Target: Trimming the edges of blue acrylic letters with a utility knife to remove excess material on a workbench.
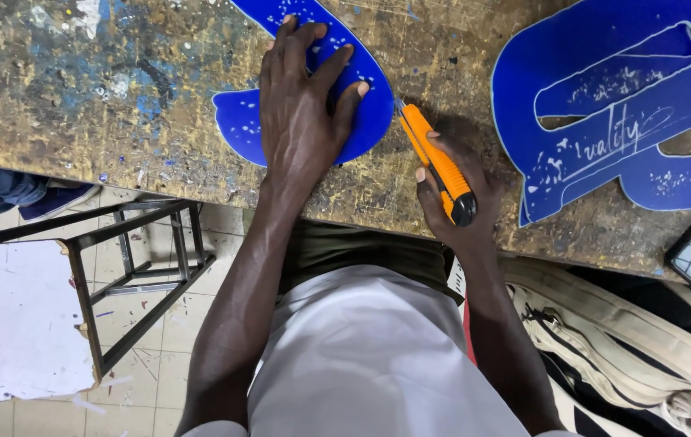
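Two blue sheets: a curved piece (361, 105) and a large cut-out letter (612, 105), well apart on the worktop (119, 89).
Left hand (301, 113): grip spread, flat on the curved piece.
Right hand (459, 198): grip closed around one orange knife (436, 162), blade at that piece's right edge.
Room: bare worktop between the sheets.

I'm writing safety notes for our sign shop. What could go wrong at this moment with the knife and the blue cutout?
1. The left hand presses flat on the blue cutout, fingertips close to the blade of the orange utility knife in the right hand; a slip could cut them.
2. The rough, pitted workbench might snag the blade and spoil the edge.
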